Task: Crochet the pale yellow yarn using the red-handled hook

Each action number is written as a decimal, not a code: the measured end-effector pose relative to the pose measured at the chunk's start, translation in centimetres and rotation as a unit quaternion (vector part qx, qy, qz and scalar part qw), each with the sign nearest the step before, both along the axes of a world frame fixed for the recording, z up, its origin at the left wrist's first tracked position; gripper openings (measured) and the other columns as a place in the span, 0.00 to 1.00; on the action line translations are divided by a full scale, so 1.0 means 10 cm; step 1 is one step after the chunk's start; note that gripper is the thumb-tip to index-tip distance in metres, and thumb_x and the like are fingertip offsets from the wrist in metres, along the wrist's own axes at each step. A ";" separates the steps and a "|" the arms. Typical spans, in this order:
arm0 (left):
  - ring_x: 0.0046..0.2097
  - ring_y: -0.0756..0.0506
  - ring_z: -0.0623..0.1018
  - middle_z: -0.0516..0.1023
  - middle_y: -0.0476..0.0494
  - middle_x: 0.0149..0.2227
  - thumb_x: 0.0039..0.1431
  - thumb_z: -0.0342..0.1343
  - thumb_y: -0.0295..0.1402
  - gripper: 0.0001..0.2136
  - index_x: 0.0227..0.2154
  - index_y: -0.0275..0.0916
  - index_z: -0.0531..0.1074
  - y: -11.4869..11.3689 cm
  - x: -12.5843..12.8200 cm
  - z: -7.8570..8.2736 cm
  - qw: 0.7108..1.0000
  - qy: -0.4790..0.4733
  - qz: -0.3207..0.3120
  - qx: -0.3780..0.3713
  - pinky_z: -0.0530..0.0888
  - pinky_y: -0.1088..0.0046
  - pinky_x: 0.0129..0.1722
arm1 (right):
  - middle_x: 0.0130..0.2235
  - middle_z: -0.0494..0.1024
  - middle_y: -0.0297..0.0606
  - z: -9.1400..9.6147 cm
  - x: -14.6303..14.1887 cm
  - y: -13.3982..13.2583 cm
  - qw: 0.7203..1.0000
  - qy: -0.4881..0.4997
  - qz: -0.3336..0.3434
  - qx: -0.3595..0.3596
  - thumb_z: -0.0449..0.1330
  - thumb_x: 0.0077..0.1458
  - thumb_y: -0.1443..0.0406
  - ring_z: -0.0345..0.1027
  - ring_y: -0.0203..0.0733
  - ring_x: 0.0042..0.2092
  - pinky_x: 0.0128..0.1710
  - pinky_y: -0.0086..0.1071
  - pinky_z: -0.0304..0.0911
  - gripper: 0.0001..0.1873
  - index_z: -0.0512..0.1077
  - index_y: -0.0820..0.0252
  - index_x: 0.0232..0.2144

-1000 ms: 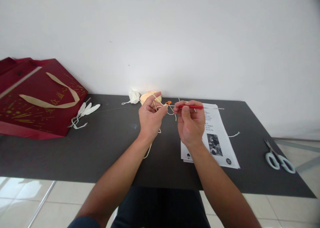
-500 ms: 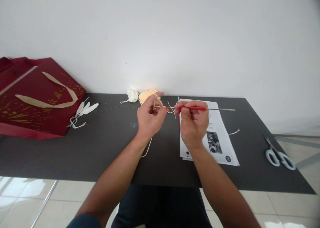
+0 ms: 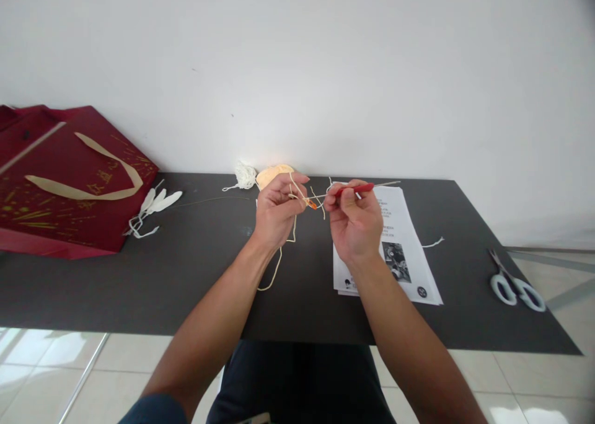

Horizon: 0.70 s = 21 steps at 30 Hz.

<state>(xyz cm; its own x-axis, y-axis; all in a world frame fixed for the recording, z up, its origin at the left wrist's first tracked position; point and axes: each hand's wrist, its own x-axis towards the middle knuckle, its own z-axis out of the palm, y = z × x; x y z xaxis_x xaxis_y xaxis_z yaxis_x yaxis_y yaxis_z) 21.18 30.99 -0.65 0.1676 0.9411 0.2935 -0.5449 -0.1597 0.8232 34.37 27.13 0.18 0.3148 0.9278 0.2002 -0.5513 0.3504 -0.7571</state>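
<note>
My right hand (image 3: 356,222) is closed around the red handle of a crochet hook (image 3: 356,189); its thin metal shaft points left toward my other hand, and its far end sticks out to the right. My left hand (image 3: 279,210) pinches cream yarn (image 3: 299,187), which runs over the raised forefinger and hangs down below the wrist. A small orange piece (image 3: 312,204), perhaps a stitch marker, sits at the yarn by the left fingertips, beside the hook's shaft. Loose yarn ends show between the hands. The hook's working tip is too small to make out.
Behind my left hand lie a pale yellow yarn ball (image 3: 275,175) and a white yarn ball (image 3: 245,175). White feather-shaped pieces (image 3: 160,201) lie by a red gift bag (image 3: 83,182). Printed sheets (image 3: 395,225) lie under my right hand; scissors (image 3: 515,282) rest at the right.
The right hand has turned, so the hook now tilts upward to the right instead of lying nearly level. The left fingers have shifted, and the orange piece shows lower at their tips.
</note>
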 end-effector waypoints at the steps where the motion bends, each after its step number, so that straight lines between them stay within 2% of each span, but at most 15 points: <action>1: 0.26 0.53 0.68 0.75 0.52 0.25 0.44 0.67 0.24 0.16 0.38 0.43 0.81 0.00 0.00 -0.01 1.000 -0.002 0.004 -0.001 0.64 0.76 0.28 | 0.34 0.80 0.28 0.00 -0.01 0.01 1.000 0.015 0.005 -0.012 0.72 0.56 0.59 0.72 0.32 0.32 0.33 0.30 0.72 0.14 0.69 0.52 0.35; 5: 0.27 0.54 0.70 0.76 0.51 0.27 0.47 0.68 0.25 0.10 0.33 0.42 0.81 -0.01 0.02 -0.03 0.999 0.022 0.043 0.002 0.66 0.76 0.30 | 0.36 0.83 0.30 0.00 -0.06 0.01 0.999 0.035 0.008 -0.034 0.72 0.56 0.60 0.77 0.31 0.33 0.35 0.28 0.76 0.13 0.71 0.55 0.35; 8: 0.28 0.53 0.71 0.77 0.50 0.27 0.50 0.68 0.27 0.06 0.32 0.42 0.81 -0.02 0.02 -0.05 0.996 0.055 0.075 0.001 0.68 0.75 0.31 | 0.36 0.85 0.31 0.01 -0.10 0.00 0.999 0.022 -0.019 -0.042 0.70 0.58 0.59 0.80 0.32 0.34 0.37 0.29 0.79 0.11 0.72 0.55 0.36; 16: 0.29 0.54 0.71 0.78 0.50 0.31 0.49 0.67 0.25 0.06 0.30 0.40 0.79 0.00 0.03 -0.06 0.994 0.052 0.097 -0.005 0.67 0.76 0.31 | 0.35 0.86 0.31 0.04 -0.17 -0.01 0.998 -0.004 -0.047 -0.043 0.69 0.59 0.60 0.82 0.32 0.33 0.36 0.28 0.81 0.10 0.72 0.55 0.36; 18: 0.29 0.54 0.71 0.77 0.51 0.30 0.48 0.68 0.25 0.07 0.32 0.40 0.80 0.00 0.04 -0.05 0.992 0.063 0.110 0.000 0.68 0.76 0.31 | 0.35 0.86 0.31 0.04 -0.17 -0.01 0.998 -0.009 -0.052 -0.046 0.69 0.59 0.60 0.82 0.33 0.33 0.37 0.28 0.81 0.10 0.72 0.55 0.36; 21: 0.31 0.52 0.74 0.78 0.50 0.31 0.48 0.68 0.24 0.17 0.42 0.43 0.81 0.00 0.04 -0.02 0.989 0.078 0.125 0.017 0.71 0.75 0.34 | 0.35 0.86 0.32 0.03 -0.17 0.00 0.997 -0.005 -0.053 -0.051 0.70 0.59 0.60 0.82 0.33 0.33 0.37 0.28 0.81 0.10 0.72 0.56 0.35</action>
<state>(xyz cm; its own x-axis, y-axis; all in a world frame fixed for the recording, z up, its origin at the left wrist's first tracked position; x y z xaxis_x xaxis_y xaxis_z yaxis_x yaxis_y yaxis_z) 21.58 30.94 -0.87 -0.0241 0.9489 0.3147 -0.3515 -0.3027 0.8859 32.64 27.12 0.51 0.4111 0.9049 0.1100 -0.5077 0.3275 -0.7968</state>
